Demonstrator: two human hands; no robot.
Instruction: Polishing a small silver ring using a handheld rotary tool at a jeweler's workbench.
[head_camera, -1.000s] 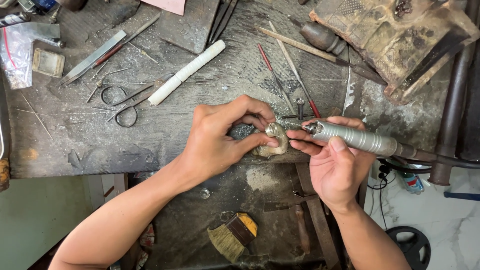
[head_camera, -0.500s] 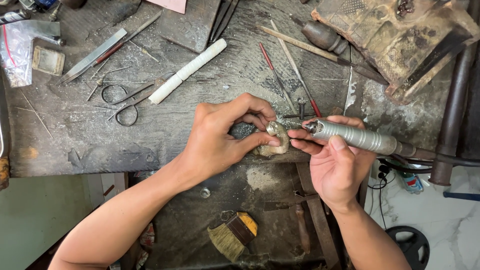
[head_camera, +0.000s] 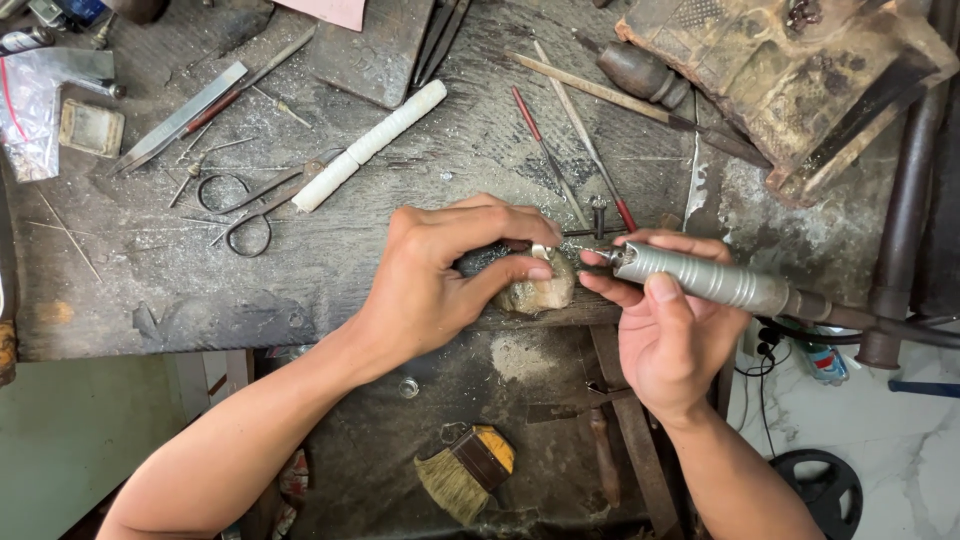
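Ribbed grey rotary handpiece (head_camera: 705, 282) level, tip at small pale piece (head_camera: 541, 252)

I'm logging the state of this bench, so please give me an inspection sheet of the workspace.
Surface: worn wooden bench, dusted with filings.
Job's things: grey ribbed handpiece in right hand; small pale piece pinched by left hand against a worn peg.
Clutter: scissors, white rod, files, flat metal tools, plastic bag, brush below.
Grippers: both hands closed on their things.
Cables: black cord under the handpiece, drive hose to the right.
Surroundings: rusty block, dark disc on pale floor.
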